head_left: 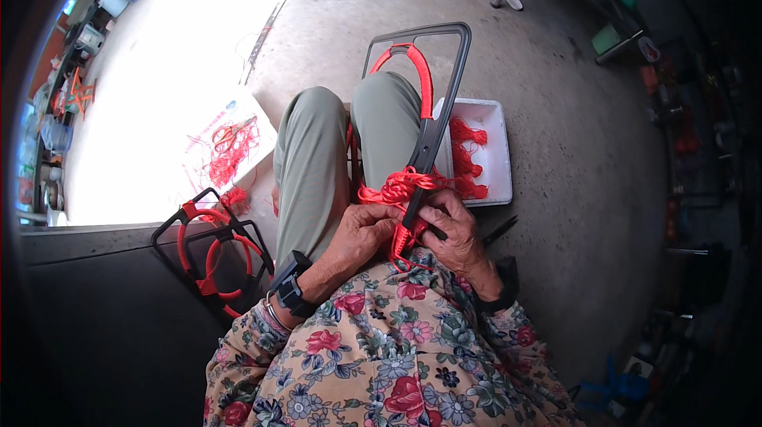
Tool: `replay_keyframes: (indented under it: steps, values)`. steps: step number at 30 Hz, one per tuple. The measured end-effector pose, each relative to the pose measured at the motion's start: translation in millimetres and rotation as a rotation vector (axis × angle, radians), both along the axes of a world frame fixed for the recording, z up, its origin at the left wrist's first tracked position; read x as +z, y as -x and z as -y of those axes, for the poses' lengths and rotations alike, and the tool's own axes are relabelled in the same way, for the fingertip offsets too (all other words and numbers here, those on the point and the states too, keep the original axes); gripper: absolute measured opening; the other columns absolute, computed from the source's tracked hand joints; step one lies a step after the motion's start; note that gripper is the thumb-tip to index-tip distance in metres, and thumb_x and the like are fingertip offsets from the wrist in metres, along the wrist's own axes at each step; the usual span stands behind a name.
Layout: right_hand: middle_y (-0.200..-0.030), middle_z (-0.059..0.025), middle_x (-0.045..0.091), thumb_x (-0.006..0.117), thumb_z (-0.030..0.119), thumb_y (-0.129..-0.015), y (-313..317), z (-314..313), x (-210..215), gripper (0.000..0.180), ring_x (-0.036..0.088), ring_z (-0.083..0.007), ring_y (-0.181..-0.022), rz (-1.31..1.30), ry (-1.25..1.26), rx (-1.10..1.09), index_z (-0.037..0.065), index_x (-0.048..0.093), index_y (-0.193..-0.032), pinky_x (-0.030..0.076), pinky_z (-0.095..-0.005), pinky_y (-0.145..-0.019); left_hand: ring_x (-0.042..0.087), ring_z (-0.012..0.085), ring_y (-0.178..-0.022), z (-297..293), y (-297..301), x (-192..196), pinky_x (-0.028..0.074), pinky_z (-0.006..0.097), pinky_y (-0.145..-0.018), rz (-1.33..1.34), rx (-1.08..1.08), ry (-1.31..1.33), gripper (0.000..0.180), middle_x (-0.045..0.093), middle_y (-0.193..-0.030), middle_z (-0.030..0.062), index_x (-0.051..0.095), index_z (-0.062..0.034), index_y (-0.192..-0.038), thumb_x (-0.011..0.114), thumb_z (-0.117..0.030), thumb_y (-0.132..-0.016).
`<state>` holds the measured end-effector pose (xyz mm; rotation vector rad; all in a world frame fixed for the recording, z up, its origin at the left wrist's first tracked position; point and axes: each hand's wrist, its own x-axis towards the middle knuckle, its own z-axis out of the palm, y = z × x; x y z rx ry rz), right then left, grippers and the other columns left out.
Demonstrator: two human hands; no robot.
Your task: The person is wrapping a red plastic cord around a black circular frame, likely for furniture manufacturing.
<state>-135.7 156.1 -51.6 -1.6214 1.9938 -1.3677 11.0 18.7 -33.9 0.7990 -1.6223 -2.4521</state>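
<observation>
Both hands met at the near end of a dark grey, rounded-corner plastic frame (429, 135) that lay along the person's lap. Its long axis ran away from the body, from the belly out past the knees, leaning slightly to the right. The left hand (361, 238) was curled shut around a bundle of red cord (398, 187) just left of the frame's right-hand bar, pinching the strands against it. The right hand (453, 230) was closed on the bar itself from the right side, thumb laid along the plastic, with a loop of the cord trailing beneath it. The two hands were touching or nearly so, and neither was clearly the nearer; the working spot sat between them, close against the flowered blouse (397, 355).

Farther along the frame, a red-wrapped arch (419, 70) curved inside its far end, beyond the knees of the grey-green trousers (311, 165). To the right of the right knee a white foam tray (497, 159) sat on the concrete floor (556, 109), holding more red tassels. At the left knee's side, on the floor, lay two dark frames with red rings (208, 252), already wound. Dark scissors (500, 228) rested on the floor just right of the right hand.
</observation>
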Motion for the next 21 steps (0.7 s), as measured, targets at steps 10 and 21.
replay_keyframes:
  steps: [10,21]
  values:
    - [-0.107,-0.0085,0.055,0.069,0.017,-0.082,42.2,-46.4,52.6,0.031,0.056,-0.0226,-0.096,0.934,0.341,-0.204,0.003,0.059,-0.108,0.043,-0.0384,-0.094,0.054,0.0038,-0.077,-0.5,-7.8,14.3,0.041,0.017,-0.072,0.018,0.024,0.002,0.014,0.064,-0.086,-0.0022,0.065,-0.0019,-0.102,0.059,-0.009,-0.092]
    - [-0.059,0.0024,0.043,0.055,0.019,-0.093,134.5,-146.9,52.8,0.014,0.038,-0.0062,-0.042,1.133,0.131,-0.299,0.008,0.047,-0.092,0.036,-0.0222,-0.037,0.059,0.0067,-0.076,5.2,-3.5,14.8,0.045,0.02,-0.071,-0.141,-0.141,-0.322,0.013,0.065,-0.083,0.0009,0.06,-0.0039,-0.099,0.065,-0.011,-0.09]
